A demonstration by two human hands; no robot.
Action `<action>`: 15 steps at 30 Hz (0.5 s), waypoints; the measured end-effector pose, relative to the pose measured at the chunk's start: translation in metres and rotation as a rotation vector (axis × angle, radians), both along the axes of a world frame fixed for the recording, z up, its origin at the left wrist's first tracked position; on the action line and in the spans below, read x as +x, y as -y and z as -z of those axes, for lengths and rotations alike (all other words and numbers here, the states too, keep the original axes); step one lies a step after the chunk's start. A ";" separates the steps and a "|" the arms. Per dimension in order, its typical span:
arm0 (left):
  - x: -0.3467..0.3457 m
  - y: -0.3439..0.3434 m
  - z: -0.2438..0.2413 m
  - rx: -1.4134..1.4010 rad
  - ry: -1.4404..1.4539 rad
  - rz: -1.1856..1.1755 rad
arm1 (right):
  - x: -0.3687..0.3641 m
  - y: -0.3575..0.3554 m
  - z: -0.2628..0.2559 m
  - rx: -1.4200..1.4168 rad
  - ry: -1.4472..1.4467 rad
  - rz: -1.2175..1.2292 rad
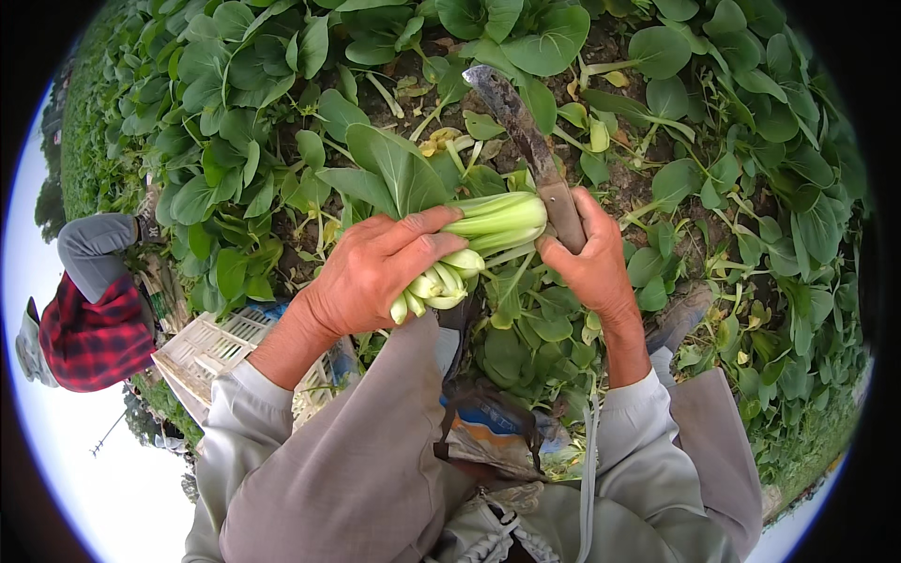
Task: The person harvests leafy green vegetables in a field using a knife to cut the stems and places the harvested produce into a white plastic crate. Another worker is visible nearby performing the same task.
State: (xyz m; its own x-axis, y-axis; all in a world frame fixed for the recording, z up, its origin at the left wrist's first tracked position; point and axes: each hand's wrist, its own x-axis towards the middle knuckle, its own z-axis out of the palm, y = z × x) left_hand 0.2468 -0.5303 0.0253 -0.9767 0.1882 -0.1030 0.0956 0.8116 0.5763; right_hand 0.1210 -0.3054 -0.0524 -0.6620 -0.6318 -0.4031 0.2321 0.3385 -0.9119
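Observation:
My left hand (383, 267) grips several heads of bok choy, their pale stalk ends pointing right and down. The uppermost head of bok choy (500, 219) lies across the fingers, with its broad green leaves spreading up and left behind the hand. In my right hand (591, 253) is a curved harvesting knife (517, 127) with a worn, stained blade pointing up and left. Its wooden handle (565, 211) runs between thumb and fingers. The handle end of the blade is right beside the cut base of that upper head; whether they touch I cannot tell.
Bok choy plants (246, 84) grow thickly ahead and on both sides. Cut leaves and bare soil (626, 169) lie between them. A white plastic crate (211, 352) stands at my left. Beyond it a person in a checked shirt (95, 331) bends low. A printed sack (493, 422) lies between my legs.

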 end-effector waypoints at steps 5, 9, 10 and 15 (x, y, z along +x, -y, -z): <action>-0.019 -0.005 -0.001 0.093 -0.006 0.009 | -0.015 -0.010 -0.006 0.250 -0.355 -0.132; -0.025 -0.009 -0.003 0.185 -0.013 -0.102 | -0.022 -0.029 0.014 0.395 -0.725 -0.001; -0.028 -0.008 -0.004 0.256 -0.010 -0.159 | -0.029 -0.038 0.019 0.306 -0.711 0.073; -0.028 -0.015 -0.009 0.857 0.221 -0.521 | -0.040 -0.021 -0.022 -0.432 0.443 0.201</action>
State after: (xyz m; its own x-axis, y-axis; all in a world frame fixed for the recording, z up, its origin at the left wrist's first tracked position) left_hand 0.2187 -0.5157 0.0346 -0.9338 -0.1586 -0.3206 -0.3290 0.0291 0.9439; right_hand 0.0806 -0.2848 -0.0301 -0.6138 -0.6791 -0.4026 0.6384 -0.1268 -0.7592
